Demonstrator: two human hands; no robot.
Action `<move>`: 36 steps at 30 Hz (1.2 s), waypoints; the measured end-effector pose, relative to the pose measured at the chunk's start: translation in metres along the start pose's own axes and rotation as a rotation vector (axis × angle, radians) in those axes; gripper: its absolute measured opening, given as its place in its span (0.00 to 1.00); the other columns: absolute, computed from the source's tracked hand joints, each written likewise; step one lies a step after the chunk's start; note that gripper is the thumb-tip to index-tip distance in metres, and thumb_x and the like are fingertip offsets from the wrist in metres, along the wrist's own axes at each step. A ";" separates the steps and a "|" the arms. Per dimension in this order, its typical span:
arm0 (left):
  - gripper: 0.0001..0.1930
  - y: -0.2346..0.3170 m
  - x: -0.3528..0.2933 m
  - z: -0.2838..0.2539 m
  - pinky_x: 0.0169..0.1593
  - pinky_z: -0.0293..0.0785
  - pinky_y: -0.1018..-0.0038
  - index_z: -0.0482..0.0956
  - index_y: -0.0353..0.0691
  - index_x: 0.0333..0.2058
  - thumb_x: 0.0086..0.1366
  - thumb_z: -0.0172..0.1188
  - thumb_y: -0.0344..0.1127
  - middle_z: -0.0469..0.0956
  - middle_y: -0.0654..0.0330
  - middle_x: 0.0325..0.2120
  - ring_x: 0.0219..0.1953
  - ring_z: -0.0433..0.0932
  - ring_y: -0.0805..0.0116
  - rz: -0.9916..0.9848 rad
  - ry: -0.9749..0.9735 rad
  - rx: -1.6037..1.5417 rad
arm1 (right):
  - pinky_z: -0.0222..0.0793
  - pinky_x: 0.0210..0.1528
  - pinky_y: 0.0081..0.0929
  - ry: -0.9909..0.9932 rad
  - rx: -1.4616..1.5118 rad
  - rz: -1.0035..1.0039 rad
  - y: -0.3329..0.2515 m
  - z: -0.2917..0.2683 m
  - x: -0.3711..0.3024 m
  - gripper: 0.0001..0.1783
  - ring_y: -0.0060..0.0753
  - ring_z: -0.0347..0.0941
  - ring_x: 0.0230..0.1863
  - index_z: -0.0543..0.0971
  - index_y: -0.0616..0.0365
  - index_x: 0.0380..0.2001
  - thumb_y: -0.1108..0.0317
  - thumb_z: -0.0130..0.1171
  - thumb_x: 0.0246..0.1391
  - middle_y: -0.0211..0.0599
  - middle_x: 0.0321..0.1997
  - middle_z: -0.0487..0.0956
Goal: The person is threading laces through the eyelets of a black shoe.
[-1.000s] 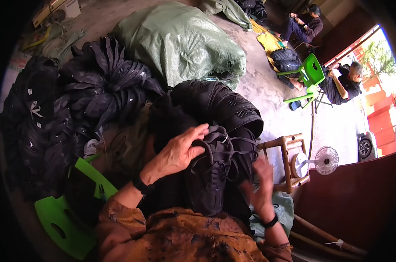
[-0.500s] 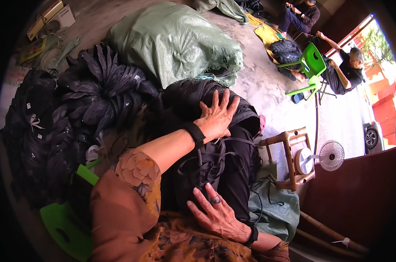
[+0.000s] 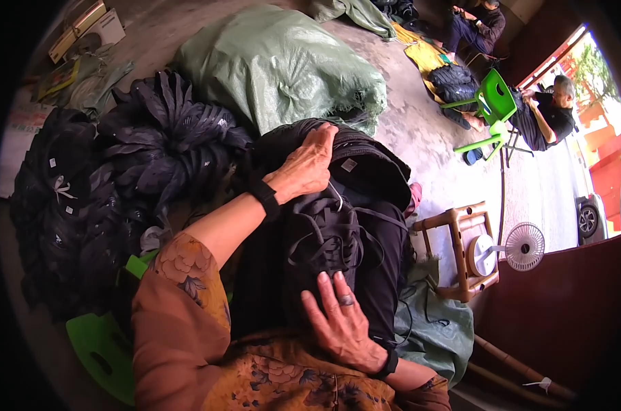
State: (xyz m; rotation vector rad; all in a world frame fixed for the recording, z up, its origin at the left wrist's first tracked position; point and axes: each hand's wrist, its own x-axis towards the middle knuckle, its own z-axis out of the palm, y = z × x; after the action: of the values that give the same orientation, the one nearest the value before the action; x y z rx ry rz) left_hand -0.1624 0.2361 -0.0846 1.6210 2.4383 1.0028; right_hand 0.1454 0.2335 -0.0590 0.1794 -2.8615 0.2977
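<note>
On my lap lies a black laced shoe upper (image 3: 327, 236), its loose laces spread over the middle. Beyond it, over my knees, is a curved dark bundle (image 3: 375, 164) with a small white label inside. My left hand (image 3: 307, 164) is closed at the near left of that bundle, fingers curled toward its edge; what they grip is hidden under them. My right hand (image 3: 345, 318) rests flat on the lower end of the shoe upper, fingers outstretched, a ring on one of them.
Heaped dark shoe uppers (image 3: 163, 137) lie on the left, before a large green woven sack (image 3: 283, 68). A small fan (image 3: 525, 246) stands on a bamboo stool (image 3: 454, 253) at right. Two people sit farther off near a green chair (image 3: 495, 96). Another green chair (image 3: 102, 356) is beside me.
My left hand went from spread on the dark bundle to closed, a little higher and to the left, uncovering the label and laces. The right hand stays nearly still. A seated person's arm lowered.
</note>
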 end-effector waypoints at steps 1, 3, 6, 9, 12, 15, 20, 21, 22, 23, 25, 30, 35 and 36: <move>0.39 -0.002 -0.003 -0.008 0.68 0.57 0.57 0.49 0.30 0.63 0.50 0.50 0.18 0.57 0.33 0.61 0.66 0.58 0.37 -0.014 -0.018 -0.063 | 0.69 0.59 0.40 0.069 -0.024 -0.015 0.008 -0.005 0.003 0.28 0.61 0.65 0.64 0.75 0.59 0.56 0.69 0.59 0.49 0.54 0.64 0.69; 0.38 -0.008 -0.017 -0.018 0.67 0.58 0.59 0.50 0.29 0.62 0.49 0.49 0.18 0.59 0.35 0.60 0.65 0.59 0.38 -0.031 0.008 -0.086 | 0.68 0.62 0.36 0.229 0.215 0.137 0.029 -0.019 0.008 0.29 0.51 0.71 0.61 0.75 0.62 0.54 0.81 0.53 0.44 0.54 0.58 0.75; 0.38 -0.025 -0.048 -0.025 0.70 0.56 0.59 0.51 0.33 0.61 0.49 0.50 0.16 0.56 0.38 0.64 0.68 0.56 0.40 -0.069 0.106 -0.174 | 0.68 0.61 0.32 0.378 0.447 0.411 0.074 -0.048 0.028 0.29 0.44 0.76 0.57 0.76 0.65 0.53 0.86 0.45 0.43 0.52 0.51 0.80; 0.38 -0.012 -0.064 -0.017 0.72 0.52 0.60 0.52 0.34 0.61 0.48 0.48 0.14 0.53 0.41 0.66 0.69 0.53 0.42 -0.010 0.197 -0.120 | 0.70 0.53 0.23 0.363 0.585 0.605 0.153 -0.051 0.052 0.25 0.34 0.78 0.47 0.78 0.65 0.51 0.82 0.48 0.47 0.45 0.47 0.82; 0.41 0.002 -0.067 -0.003 0.72 0.51 0.59 0.50 0.33 0.65 0.51 0.50 0.14 0.51 0.40 0.67 0.70 0.52 0.41 -0.084 0.254 -0.076 | 0.70 0.48 0.19 0.176 1.001 0.764 0.187 -0.056 0.100 0.19 0.24 0.77 0.40 0.79 0.65 0.49 0.75 0.53 0.53 0.36 0.41 0.83; 0.37 0.019 -0.089 -0.001 0.69 0.55 0.58 0.50 0.30 0.66 0.58 0.53 0.19 0.54 0.38 0.65 0.68 0.55 0.42 -0.130 0.277 -0.094 | 0.69 0.48 0.18 0.160 1.149 0.772 0.198 -0.045 0.100 0.18 0.21 0.76 0.39 0.80 0.64 0.49 0.73 0.53 0.56 0.31 0.37 0.81; 0.23 0.071 -0.163 -0.043 0.48 0.74 0.64 0.63 0.30 0.53 0.67 0.59 0.38 0.76 0.43 0.43 0.46 0.79 0.53 -0.655 0.042 -0.627 | 0.68 0.53 0.20 0.261 1.263 0.772 0.207 -0.034 0.066 0.17 0.21 0.75 0.46 0.81 0.63 0.49 0.70 0.56 0.57 0.32 0.43 0.82; 0.23 0.078 -0.175 -0.050 0.46 0.74 0.67 0.64 0.31 0.51 0.68 0.58 0.44 0.77 0.45 0.39 0.43 0.80 0.58 -0.762 -0.220 -0.679 | 0.69 0.52 0.20 0.279 1.272 0.789 0.203 -0.033 0.069 0.18 0.22 0.75 0.44 0.81 0.64 0.49 0.69 0.56 0.57 0.31 0.43 0.82; 0.24 0.082 -0.187 -0.052 0.44 0.74 0.70 0.65 0.32 0.48 0.69 0.56 0.50 0.78 0.48 0.35 0.41 0.80 0.63 -0.866 -0.481 -0.721 | 0.69 0.52 0.20 0.276 1.278 0.786 0.202 -0.032 0.073 0.18 0.22 0.75 0.44 0.81 0.64 0.49 0.69 0.56 0.57 0.31 0.43 0.82; 0.27 0.080 -0.198 -0.044 0.44 0.74 0.71 0.67 0.33 0.47 0.69 0.55 0.55 0.78 0.50 0.37 0.43 0.79 0.66 -0.782 -0.514 -0.786 | 0.69 0.51 0.20 0.253 1.293 0.793 0.202 -0.036 0.077 0.17 0.21 0.76 0.43 0.81 0.64 0.49 0.70 0.56 0.57 0.31 0.42 0.82; 0.31 0.088 -0.211 -0.012 0.47 0.74 0.71 0.71 0.34 0.48 0.65 0.58 0.60 0.77 0.58 0.46 0.46 0.76 0.72 -0.846 -0.283 -1.530 | 0.70 0.50 0.20 0.233 1.302 0.797 0.201 -0.038 0.077 0.17 0.21 0.76 0.42 0.81 0.64 0.48 0.70 0.57 0.57 0.31 0.42 0.82; 0.27 0.109 -0.168 0.022 0.55 0.72 0.71 0.71 0.34 0.53 0.65 0.62 0.50 0.75 0.61 0.50 0.50 0.75 0.70 -0.924 0.033 -1.917 | 0.70 0.45 0.17 0.278 1.329 0.862 0.188 -0.034 0.073 0.15 0.18 0.75 0.38 0.81 0.63 0.46 0.68 0.56 0.60 0.27 0.36 0.82; 0.20 0.095 -0.177 0.023 0.59 0.69 0.70 0.72 0.38 0.56 0.66 0.60 0.32 0.78 0.61 0.50 0.51 0.76 0.70 -0.833 0.144 -1.920 | 0.68 0.37 0.18 0.241 0.846 0.764 0.187 -0.038 0.081 0.17 0.15 0.72 0.34 0.79 0.66 0.41 0.59 0.56 0.64 0.27 0.33 0.81; 0.20 0.094 -0.180 0.021 0.59 0.69 0.70 0.72 0.38 0.56 0.66 0.60 0.32 0.78 0.61 0.50 0.51 0.76 0.70 -0.825 0.139 -1.916 | 0.68 0.37 0.18 0.251 0.844 0.761 0.200 -0.038 0.077 0.17 0.15 0.72 0.34 0.79 0.66 0.41 0.59 0.56 0.64 0.27 0.33 0.81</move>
State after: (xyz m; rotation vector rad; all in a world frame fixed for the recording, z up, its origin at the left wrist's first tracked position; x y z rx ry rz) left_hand 0.0022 0.1180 -0.1053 -0.1047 0.7725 1.9633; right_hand 0.0517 0.4284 -0.0395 -0.7502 -2.2479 1.5164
